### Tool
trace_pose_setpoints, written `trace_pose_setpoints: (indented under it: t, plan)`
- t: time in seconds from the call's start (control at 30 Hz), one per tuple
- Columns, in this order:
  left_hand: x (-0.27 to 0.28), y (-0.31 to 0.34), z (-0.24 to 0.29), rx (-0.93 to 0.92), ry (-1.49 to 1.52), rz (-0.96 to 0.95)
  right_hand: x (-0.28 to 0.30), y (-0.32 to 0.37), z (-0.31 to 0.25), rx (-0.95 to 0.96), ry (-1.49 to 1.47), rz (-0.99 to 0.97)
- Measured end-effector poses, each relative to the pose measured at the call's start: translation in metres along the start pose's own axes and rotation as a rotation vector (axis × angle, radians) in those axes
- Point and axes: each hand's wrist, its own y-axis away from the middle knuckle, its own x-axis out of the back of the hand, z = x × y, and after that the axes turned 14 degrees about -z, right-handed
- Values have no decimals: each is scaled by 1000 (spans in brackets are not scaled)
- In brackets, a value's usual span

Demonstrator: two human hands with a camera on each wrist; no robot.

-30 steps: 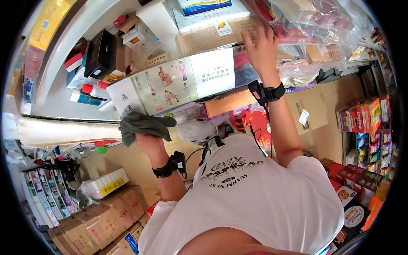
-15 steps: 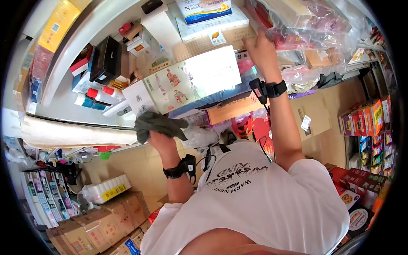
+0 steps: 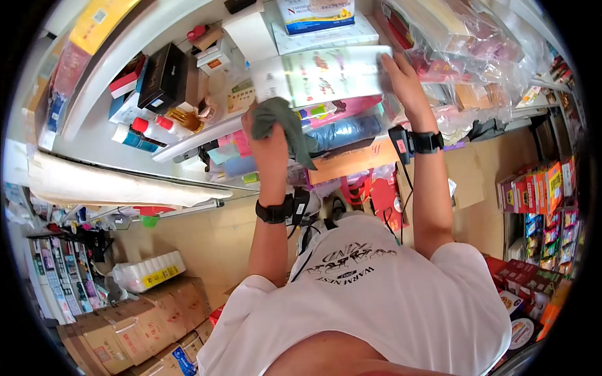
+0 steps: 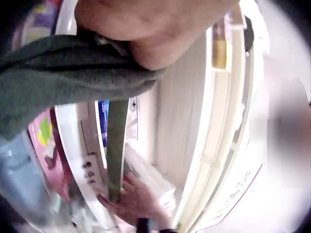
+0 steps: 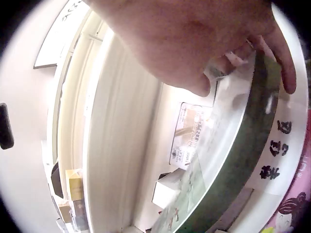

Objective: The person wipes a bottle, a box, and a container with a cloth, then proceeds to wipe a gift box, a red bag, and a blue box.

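A long pale box [image 3: 332,75] with painted figures lies across the shelf in the head view. My left hand [image 3: 269,147] grips a dark green cloth [image 3: 279,119] at the box's left end; the cloth hides whether the fingers also hold the box. Around the right end curl the thumb and fingers of my right hand [image 3: 407,88]. In the right wrist view that hand [image 5: 194,39] pinches the end of the green-sided box [image 5: 243,131]. The left wrist view shows the cloth [image 4: 63,82] hanging from my left hand [image 4: 155,24], beside the box [image 4: 116,145].
Behind the box stands a blue and white package [image 3: 316,15]. Bottles [image 3: 141,125] and a black box [image 3: 164,78] are on the shelf's left. Plastic-wrapped packages [image 3: 451,31] fill the right. Below the shelf edge are a blue bundle [image 3: 345,133] and an orange box [image 3: 354,161].
The long box has shifted right and farther back, covering the tan textured surface. My left hand and cloth have moved right and up with it; my right hand has come onto its right end.
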Motion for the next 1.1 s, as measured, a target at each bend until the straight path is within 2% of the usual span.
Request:
trace_pose_setpoints:
  t: [0.03,0.07,0.1,0.17,0.2,0.37,0.43,0.5,0.57,0.63,0.7,0.73,0.8,0.83,0.9,0.93,1.1]
  plan:
    - [-1,-9,-2,-168,-369,-27,2,-3,6,14,2,-8]
    - [-1,-14,1,-204,-542,-69,8,-3,17,30,2,-19]
    - [-2,-18,-4,-206,-545,-55,10,-6,28,47,2,-29]
    - [-6,-23,-8,83,-263,-187,7,2,14,34,-83,-31]
    - [-6,-24,-10,112,-210,-186,9,0,16,18,-50,-38]
    - [-10,-24,-2,134,-264,-116,6,-7,11,19,69,-29]
    - [-8,-27,-2,132,-281,-97,2,-2,10,73,6,-38]
    - [-4,-31,-12,-73,-546,-39,-2,-7,21,163,265,59]
    - [-2,-38,-7,-76,-505,-30,-6,-4,-7,176,317,78]
    - [-4,-42,12,-77,-462,-22,-4,-12,-12,368,352,111]
    - [-9,-42,49,69,-470,-35,-4,-26,-8,346,301,157]
    - [-7,-42,47,68,-469,-29,-5,-32,-4,309,361,148]
    - [-4,-41,38,-6,-736,-165,-5,-33,4,224,423,69]
    - [-5,-41,32,-5,-737,-157,-7,-32,7,229,423,63]
    - [-8,-35,22,-32,-912,-208,-14,-33,23,362,714,128]
    - [-10,-31,23,-19,-986,-222,-19,-33,28,403,703,122]
    - [-15,-24,30,99,-929,-241,-43,-32,7,389,883,159]
